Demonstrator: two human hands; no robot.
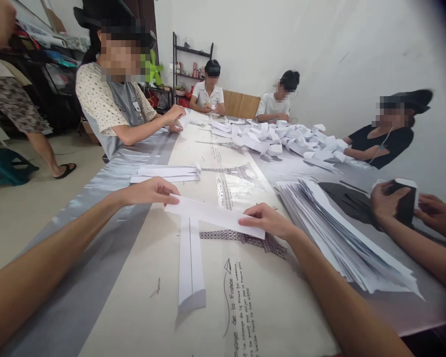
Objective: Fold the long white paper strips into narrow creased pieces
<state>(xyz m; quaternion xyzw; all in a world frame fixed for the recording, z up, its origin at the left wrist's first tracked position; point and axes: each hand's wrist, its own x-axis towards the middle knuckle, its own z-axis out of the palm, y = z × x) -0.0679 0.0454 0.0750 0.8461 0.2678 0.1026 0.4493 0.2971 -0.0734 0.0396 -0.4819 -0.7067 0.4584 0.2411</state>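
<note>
A white paper strip (215,213) stretches between my two hands above the table. My left hand (154,191) pinches its left end between thumb and fingers. At the right end, my right hand (267,219) grips the strip the same way. Just below lies a folded paper strip (189,263), with a dark seam down its length and its near end curling up. Its top end is hidden behind the held strip. Farther up on the left, several folded strips (167,173) lie side by side near my left hand.
A printed cloth (134,302) with Eiffel Tower drawings covers the table's middle. To the right fans a stack of paper sheets (342,233). A large heap of folded paper pieces (275,136) lies farther back. Several people sit around; a co-worker's hand (388,201) holds a dark, white-edged object.
</note>
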